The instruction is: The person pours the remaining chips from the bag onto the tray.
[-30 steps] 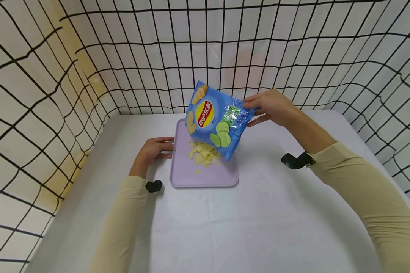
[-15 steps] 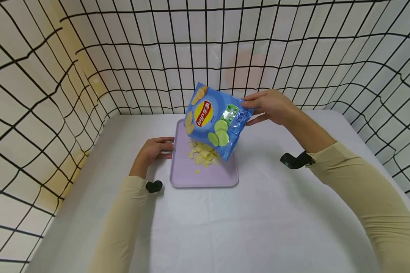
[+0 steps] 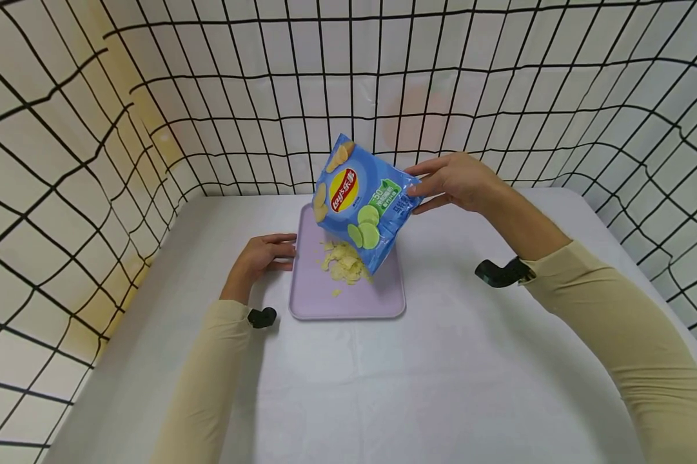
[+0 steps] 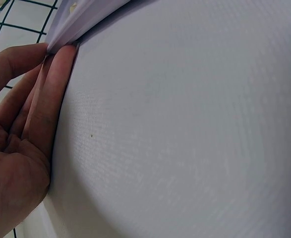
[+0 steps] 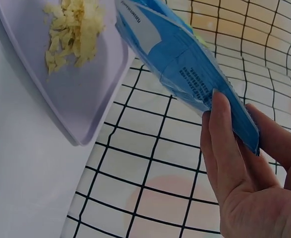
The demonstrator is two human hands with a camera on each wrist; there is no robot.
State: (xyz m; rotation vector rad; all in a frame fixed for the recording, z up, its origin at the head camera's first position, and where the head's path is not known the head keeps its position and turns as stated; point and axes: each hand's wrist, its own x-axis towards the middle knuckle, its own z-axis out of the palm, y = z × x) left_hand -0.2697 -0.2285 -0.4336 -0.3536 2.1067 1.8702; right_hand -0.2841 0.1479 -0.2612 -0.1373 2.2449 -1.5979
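A blue Lay's chip bag hangs tilted over a lilac tray, its left part overlapping the far side. My right hand pinches the bag's right end; in the right wrist view the fingers lie along the back panel, with the thumb opposite. A pile of broken potato chips lies on the tray, partly hidden by the bag in the head view. At the tray's left edge is my left hand; the left wrist view shows thumb and fingers on either side of the rim. The bag's mouth is hidden.
A white cloth covers the table under the tray. Black wire mesh rises behind and along both sides of it. One small chip piece lies apart from the pile, toward the tray's near edge.
The bag has shifted slightly left and tilted a little further, with the right fingers moving along with it. The left hand, the tray and the visible chips stay where they were.
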